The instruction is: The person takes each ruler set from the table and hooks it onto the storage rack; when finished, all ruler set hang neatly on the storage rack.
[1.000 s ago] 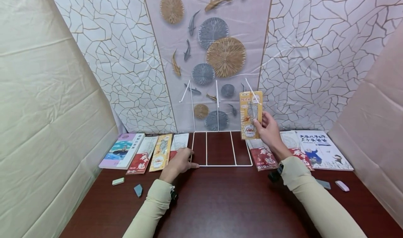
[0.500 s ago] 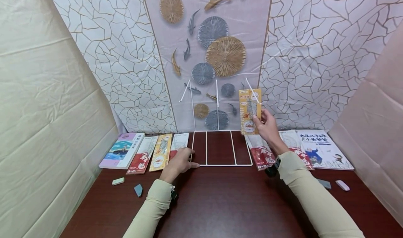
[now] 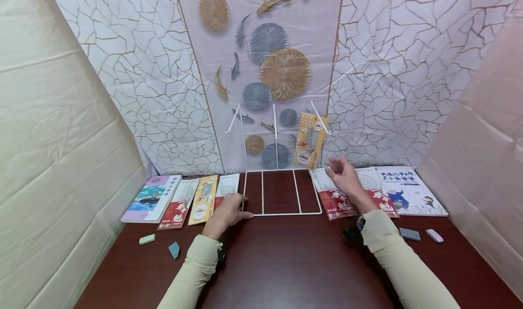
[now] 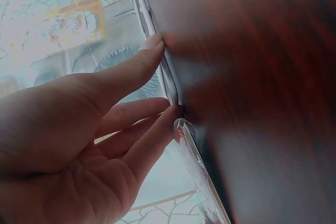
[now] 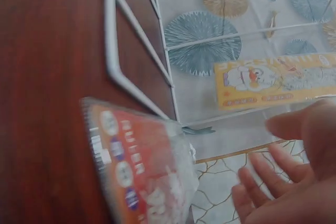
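Note:
A white wire display rack [image 3: 286, 214] stands at the back of the table, its base flat and its hook arms rising behind. My left hand [image 3: 226, 212] holds the front left corner of that base. In the left wrist view, the thumb [image 4: 149, 51] and fingertips touch the wire. From the rack's right hook hangs a yellow ruler set pack [image 3: 310, 141] printed with a duck, tilted. Just to its lower right is my right hand [image 3: 345, 177], holding nothing, fingers loosely bent and apart from the pack, above a red-and-white ruler set pack [image 3: 337, 202].
Left of the rack lie a purple-and-blue book [image 3: 151, 199], a red-and-white pack [image 3: 179, 204] and a yellow pack [image 3: 203, 200]. A white book [image 3: 410, 191] lies far right. Erasers [image 3: 147, 239] and a grey block [image 3: 409, 234] are nearer the front.
My right hand has let go of the yellow ruler set pack and drawn down and away. The pack now hangs tilted on the right hook. The left hand keeps its place on the rack.

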Motion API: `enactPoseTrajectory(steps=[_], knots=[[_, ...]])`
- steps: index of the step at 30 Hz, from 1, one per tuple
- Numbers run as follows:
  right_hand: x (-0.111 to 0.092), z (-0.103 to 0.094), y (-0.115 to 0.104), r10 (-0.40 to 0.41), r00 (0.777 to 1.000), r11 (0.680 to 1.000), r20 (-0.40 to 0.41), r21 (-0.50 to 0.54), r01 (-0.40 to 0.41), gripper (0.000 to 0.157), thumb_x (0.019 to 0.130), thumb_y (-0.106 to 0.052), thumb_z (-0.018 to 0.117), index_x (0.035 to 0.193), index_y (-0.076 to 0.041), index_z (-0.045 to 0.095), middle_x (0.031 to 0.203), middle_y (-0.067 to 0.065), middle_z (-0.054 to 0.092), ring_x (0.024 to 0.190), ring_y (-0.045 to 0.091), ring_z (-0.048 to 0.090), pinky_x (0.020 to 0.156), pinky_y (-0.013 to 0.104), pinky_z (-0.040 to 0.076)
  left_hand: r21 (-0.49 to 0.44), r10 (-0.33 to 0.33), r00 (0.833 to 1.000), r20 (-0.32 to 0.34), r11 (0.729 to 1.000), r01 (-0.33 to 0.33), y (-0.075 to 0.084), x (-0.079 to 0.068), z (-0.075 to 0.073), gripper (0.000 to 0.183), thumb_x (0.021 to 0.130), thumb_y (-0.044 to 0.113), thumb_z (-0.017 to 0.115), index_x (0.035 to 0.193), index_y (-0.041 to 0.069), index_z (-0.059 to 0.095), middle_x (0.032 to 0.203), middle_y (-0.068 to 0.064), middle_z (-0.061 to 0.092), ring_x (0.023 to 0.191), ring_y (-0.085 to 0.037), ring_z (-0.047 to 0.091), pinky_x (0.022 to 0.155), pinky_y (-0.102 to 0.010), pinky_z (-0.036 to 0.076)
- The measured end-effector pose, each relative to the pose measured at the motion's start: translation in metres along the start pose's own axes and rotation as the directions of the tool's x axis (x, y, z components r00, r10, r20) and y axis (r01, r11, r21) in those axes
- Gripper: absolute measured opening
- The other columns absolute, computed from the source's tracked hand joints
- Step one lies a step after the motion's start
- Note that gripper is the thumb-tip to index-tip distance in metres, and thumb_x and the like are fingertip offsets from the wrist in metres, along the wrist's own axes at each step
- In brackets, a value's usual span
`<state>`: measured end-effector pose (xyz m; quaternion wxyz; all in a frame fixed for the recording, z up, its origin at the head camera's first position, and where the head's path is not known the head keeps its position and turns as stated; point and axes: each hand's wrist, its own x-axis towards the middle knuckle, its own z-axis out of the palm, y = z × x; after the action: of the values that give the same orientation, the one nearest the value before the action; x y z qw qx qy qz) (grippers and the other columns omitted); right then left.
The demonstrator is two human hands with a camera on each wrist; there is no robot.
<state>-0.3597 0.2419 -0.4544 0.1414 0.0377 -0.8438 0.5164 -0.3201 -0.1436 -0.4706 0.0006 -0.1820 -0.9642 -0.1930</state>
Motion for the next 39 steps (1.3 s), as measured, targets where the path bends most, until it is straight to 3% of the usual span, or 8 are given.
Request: enactPoseTrajectory(steps=[3,7,12,15,20,24,31,39], knots=[[-0.013,-0.008,0.005,0.027,0.999,0.992,0.039,-0.123,-0.022,0.052,0.098,-0.017,0.064,0.142,0.004,0.046,0.139,0.031,0.052,0.130,0.045,0.048,0.112,0.056,0.037,-0.006,0.006,1.000,0.006,1.000,-0.006,0.003,0.001,0.001,0.055,0.080,0.032,0.086,0.123,0.000,0.069,0.116,-0.015,0.072,0.100,-0.025,0.065,0.093,-0.041,0.054],[-0.026,-0.018,0.012,0.040,0.997,0.974,0.064,-0.227,-0.025,0.062,0.095,-0.021,0.069,0.144,0.007,0.043,0.141,0.034,0.048,0.132,0.048,0.045,0.112,0.059,0.034,-0.007,0.006,1.000,0.012,1.000,-0.006,0.007,0.003,0.002,0.056,0.080,0.032,0.086,0.124,0.001,0.069,0.119,-0.015,0.071,0.106,-0.027,0.066,0.096,-0.042,0.054],[-0.029,-0.019,0.023,0.075,0.989,0.961,0.129,-0.274,-0.037,0.072,0.091,-0.028,0.073,0.142,0.013,0.042,0.135,0.036,0.052,0.124,0.047,0.052,0.106,0.059,0.041,-0.005,0.030,0.999,0.014,1.000,-0.030,0.005,0.006,0.003,0.057,0.080,0.032,0.086,0.125,0.001,0.068,0.122,-0.015,0.071,0.114,-0.028,0.064,0.100,-0.042,0.052],[-0.029,-0.013,0.027,0.091,0.982,0.955,0.168,-0.294,-0.038,0.076,0.087,-0.032,0.078,0.139,0.013,0.046,0.130,0.035,0.057,0.120,0.046,0.055,0.104,0.057,0.044,-0.010,0.047,0.999,0.016,0.999,-0.047,0.001,0.006,0.004,0.057,0.080,0.030,0.086,0.126,0.001,0.068,0.122,-0.015,0.071,0.109,-0.026,0.065,0.098,-0.041,0.053],[-0.031,-0.007,0.032,0.157,0.977,0.932,0.143,-0.349,-0.099,0.087,0.082,-0.036,0.082,0.142,0.012,0.042,0.138,0.036,0.049,0.129,0.049,0.047,0.111,0.059,0.038,-0.024,0.045,0.999,0.015,0.999,-0.045,-0.003,0.006,0.003,0.058,0.079,0.030,0.086,0.126,0.002,0.068,0.123,-0.014,0.071,0.106,-0.024,0.065,0.098,-0.040,0.053],[-0.031,-0.006,0.032,0.225,0.965,0.930,0.135,-0.324,-0.172,0.091,0.083,-0.033,0.082,0.147,0.010,0.034,0.144,0.036,0.043,0.131,0.049,0.043,0.113,0.060,0.035,-0.031,0.038,0.999,0.011,0.999,-0.037,-0.004,0.005,0.001,0.057,0.079,0.030,0.086,0.125,0.002,0.068,0.124,-0.014,0.070,0.117,-0.028,0.063,0.103,-0.043,0.051],[-0.030,-0.004,0.030,0.271,0.951,0.936,0.148,-0.272,-0.225,0.086,0.087,-0.027,0.077,0.151,0.008,0.031,0.145,0.033,0.045,0.131,0.044,0.044,0.114,0.058,0.035,-0.038,0.028,1.000,0.006,0.999,-0.028,-0.005,0.002,-0.001,0.055,0.078,0.029,0.087,0.124,0.004,0.069,0.123,-0.013,0.070,0.116,-0.028,0.063,0.103,-0.043,0.050],[-0.029,-0.002,0.028,0.265,0.955,0.955,0.131,-0.176,-0.240,0.063,0.089,-0.017,0.070,0.137,0.014,0.045,0.121,0.027,0.058,0.103,0.032,0.054,0.091,0.042,0.046,-0.054,0.018,1.000,0.002,0.998,-0.018,-0.007,0.001,-0.001,0.056,0.078,0.029,0.087,0.125,0.005,0.069,0.124,-0.014,0.070,0.116,-0.028,0.063,0.103,-0.043,0.050]])
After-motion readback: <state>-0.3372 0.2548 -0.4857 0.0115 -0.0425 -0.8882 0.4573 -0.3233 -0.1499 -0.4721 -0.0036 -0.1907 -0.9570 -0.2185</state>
